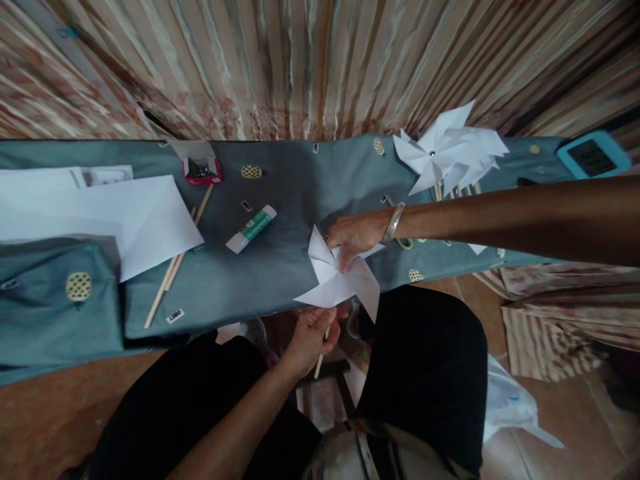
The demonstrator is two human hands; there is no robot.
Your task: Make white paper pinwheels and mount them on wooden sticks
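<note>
A white paper pinwheel point(336, 279) with folded blades lies at the near edge of the cloth-covered table. My right hand point(357, 237), with a bracelet at its wrist, reaches in from the right. Its thumb presses near the pinwheel's middle while the other fingers curl at the far blades. Just below the pinwheel, past the table edge, my left hand point(313, 337) is closed around a thin wooden stick point(320, 360). The stick's lower end sticks out under the fist; its upper end is hidden by the hand and paper.
Finished-looking pinwheels point(453, 150) on sticks lie at the back right, near a blue digital timer point(594, 155). Left of centre are a glue stick point(251, 229), a red box of small metal pieces point(202, 171), loose wooden sticks point(173, 270) and white paper sheets point(90, 207). Scissors point(404, 243) lie under my right forearm.
</note>
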